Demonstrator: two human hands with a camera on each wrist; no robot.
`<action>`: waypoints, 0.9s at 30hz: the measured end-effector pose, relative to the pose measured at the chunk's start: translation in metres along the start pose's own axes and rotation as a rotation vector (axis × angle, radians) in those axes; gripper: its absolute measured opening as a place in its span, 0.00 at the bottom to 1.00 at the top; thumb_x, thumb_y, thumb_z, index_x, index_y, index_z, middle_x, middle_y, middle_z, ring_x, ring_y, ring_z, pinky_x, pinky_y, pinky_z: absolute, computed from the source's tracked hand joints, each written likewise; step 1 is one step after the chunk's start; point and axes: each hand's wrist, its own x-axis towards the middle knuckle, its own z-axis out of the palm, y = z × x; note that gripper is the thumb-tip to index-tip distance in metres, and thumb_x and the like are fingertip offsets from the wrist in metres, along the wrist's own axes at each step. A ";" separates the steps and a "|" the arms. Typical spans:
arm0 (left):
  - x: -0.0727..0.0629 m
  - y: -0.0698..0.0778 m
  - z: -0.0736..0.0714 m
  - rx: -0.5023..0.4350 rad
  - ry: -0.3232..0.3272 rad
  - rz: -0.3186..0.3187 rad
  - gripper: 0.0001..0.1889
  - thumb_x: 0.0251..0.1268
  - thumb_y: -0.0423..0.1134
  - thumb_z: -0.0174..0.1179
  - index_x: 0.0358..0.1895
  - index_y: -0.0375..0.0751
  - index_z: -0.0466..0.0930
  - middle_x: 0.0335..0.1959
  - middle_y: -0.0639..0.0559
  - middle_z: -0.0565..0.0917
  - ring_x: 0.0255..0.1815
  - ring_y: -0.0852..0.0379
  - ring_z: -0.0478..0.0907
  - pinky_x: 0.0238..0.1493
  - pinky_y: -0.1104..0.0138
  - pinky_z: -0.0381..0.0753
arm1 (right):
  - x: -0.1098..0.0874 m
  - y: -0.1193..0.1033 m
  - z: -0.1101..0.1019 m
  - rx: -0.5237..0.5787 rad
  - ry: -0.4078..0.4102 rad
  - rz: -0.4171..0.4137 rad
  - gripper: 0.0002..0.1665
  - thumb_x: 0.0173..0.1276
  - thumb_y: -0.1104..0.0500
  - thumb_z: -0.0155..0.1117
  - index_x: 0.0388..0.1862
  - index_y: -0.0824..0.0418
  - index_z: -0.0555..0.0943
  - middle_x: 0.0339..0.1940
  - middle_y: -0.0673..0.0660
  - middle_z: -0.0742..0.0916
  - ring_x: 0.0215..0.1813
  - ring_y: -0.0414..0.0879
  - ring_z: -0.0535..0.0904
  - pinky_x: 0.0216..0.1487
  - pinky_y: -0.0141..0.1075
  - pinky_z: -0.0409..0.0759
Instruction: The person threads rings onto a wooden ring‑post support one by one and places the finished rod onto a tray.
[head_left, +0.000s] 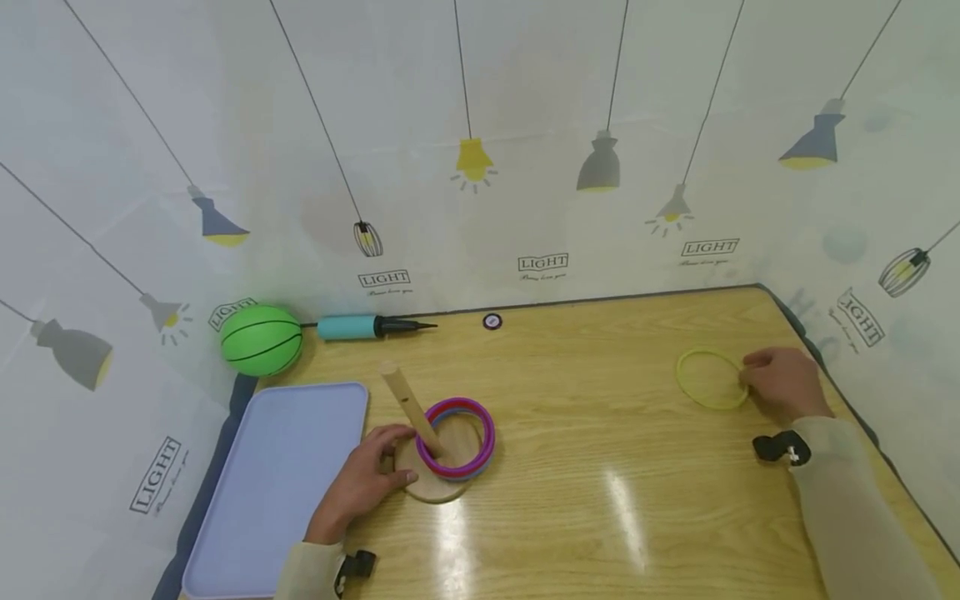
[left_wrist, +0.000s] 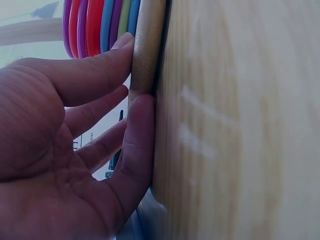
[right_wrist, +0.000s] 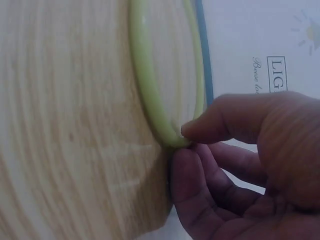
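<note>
On the left of the table, a round wooden base carries an upright wooden peg. Stacked around the peg are several coloured rings, purple on top; red, blue and green ones show in the left wrist view. My left hand grips the edge of this base, thumb and fingers at its rim. Far to the right, my right hand pinches the near end of a yellow-green ring between thumb and fingers. That ring lies close over the tabletop, near the right edge.
A pale lilac tray lies left of the base. Behind it sit a green ball and a blue hand pump. A small dark-rimmed disc is at the back edge. Lamp-printed wall sheeting borders the table.
</note>
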 end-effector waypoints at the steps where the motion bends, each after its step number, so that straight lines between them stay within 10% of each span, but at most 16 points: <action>1: 0.000 0.000 0.000 -0.001 -0.001 0.002 0.31 0.58 0.34 0.79 0.67 0.45 0.81 0.67 0.44 0.81 0.56 0.48 0.82 0.60 0.58 0.81 | 0.000 -0.001 0.000 -0.001 -0.011 -0.005 0.28 0.70 0.55 0.66 0.60 0.75 0.82 0.54 0.76 0.87 0.54 0.72 0.83 0.52 0.60 0.82; 9: 0.000 0.000 -0.001 -0.014 -0.001 0.001 0.30 0.58 0.35 0.79 0.66 0.45 0.82 0.66 0.45 0.81 0.56 0.48 0.82 0.61 0.57 0.81 | -0.003 -0.015 0.006 0.290 -0.190 -0.013 0.31 0.79 0.54 0.60 0.70 0.77 0.75 0.36 0.57 0.92 0.31 0.43 0.88 0.35 0.37 0.88; 19: 0.000 -0.002 0.000 -0.019 0.002 0.008 0.30 0.59 0.36 0.79 0.66 0.46 0.82 0.66 0.44 0.81 0.56 0.48 0.82 0.60 0.55 0.81 | -0.013 -0.042 0.011 0.488 -0.249 -0.073 0.33 0.82 0.58 0.58 0.76 0.77 0.67 0.46 0.66 0.91 0.37 0.49 0.92 0.42 0.43 0.91; 27: 0.000 0.000 0.000 -0.004 0.015 0.006 0.31 0.57 0.33 0.79 0.66 0.45 0.82 0.66 0.44 0.81 0.55 0.48 0.82 0.59 0.57 0.81 | -0.026 -0.074 0.004 0.588 -0.239 -0.147 0.32 0.83 0.56 0.60 0.75 0.75 0.68 0.39 0.49 0.91 0.38 0.47 0.92 0.44 0.45 0.91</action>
